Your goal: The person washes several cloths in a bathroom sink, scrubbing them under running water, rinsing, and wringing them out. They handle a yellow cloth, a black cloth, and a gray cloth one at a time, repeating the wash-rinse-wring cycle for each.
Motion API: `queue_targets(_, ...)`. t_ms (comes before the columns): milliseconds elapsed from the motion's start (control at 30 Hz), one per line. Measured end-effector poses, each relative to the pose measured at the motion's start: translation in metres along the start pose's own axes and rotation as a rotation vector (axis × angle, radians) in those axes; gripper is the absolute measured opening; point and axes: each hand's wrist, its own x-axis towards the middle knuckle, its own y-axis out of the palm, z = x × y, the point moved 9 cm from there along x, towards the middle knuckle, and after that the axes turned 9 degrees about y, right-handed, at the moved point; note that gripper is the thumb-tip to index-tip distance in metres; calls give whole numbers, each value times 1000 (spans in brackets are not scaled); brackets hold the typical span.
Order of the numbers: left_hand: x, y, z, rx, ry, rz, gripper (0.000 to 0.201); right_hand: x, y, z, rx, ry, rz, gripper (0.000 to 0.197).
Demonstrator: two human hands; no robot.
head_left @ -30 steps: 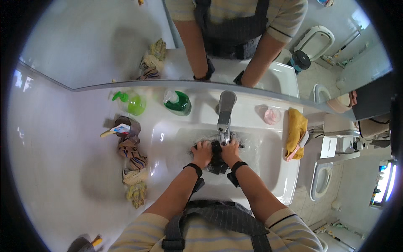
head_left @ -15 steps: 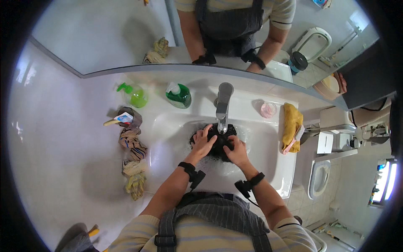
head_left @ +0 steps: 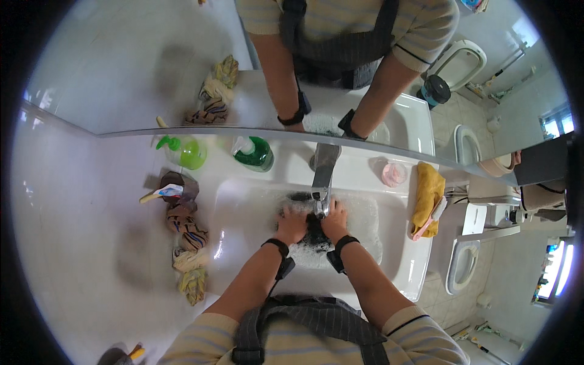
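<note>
A black, wet bundle, apparently cloth [head_left: 314,234], lies in foamy water in the white washbasin [head_left: 237,255]. My left hand [head_left: 292,226] presses down on its left side with the fingers stretched forward. Against its right side rests my right hand [head_left: 335,221], fingers also extended and spread, close by the spout. The chrome faucet [head_left: 325,167] reaches out over the bundle and hides a little of it. Part of the bundle is under suds, so its exact kind does not show. Black bands with small devices circle both wrists.
On the back ledge stand a light green pump bottle [head_left: 193,153], a dark green one [head_left: 258,155] and a pink-filled clear cup [head_left: 394,174]. Crumpled cloths [head_left: 190,231] line the left rim. A mustard towel [head_left: 427,198] with a pink-handled item lies on the right rim. A mirror [head_left: 182,79] rises behind.
Both hands have flattened and pushed down onto the black bundle, which sits lower among more foam. The view has tilted, so the mirror shows more of the basin.
</note>
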Motion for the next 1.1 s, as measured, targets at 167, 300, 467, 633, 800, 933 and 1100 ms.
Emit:
queue_targets(167, 22, -31, -4, -175, -22, 116, 49, 19, 12, -13, 184, 181, 116, 35)
queue_targets(300, 42, -53, 27, -1181, 291, -187, 35, 7, -70, -1, 666, -142, -60, 31)
queue_targets(467, -20, -82, 25, -486, -147, -726, 39, -91, -78, 15, 787, -424, 16, 50)
queue_targets(633, -41, -45, -3, -188, -179, -335, 58, -89, -63, -9, 498, -61, -242, 89)
queue_targets(800, -53, -18, -18, -57, 72, -335, 58, -50, -27, 9, 163, -204, -48, 88)
queue_targets(933, -25, -9, -15, 15, 13, -47, 52, -27, 3, 12, -98, -209, 150, 79)
queue_targets(1100, 25, 4, 19, -12, 56, -42, 45, 1, 9, 20, -16, -220, 210, 56)
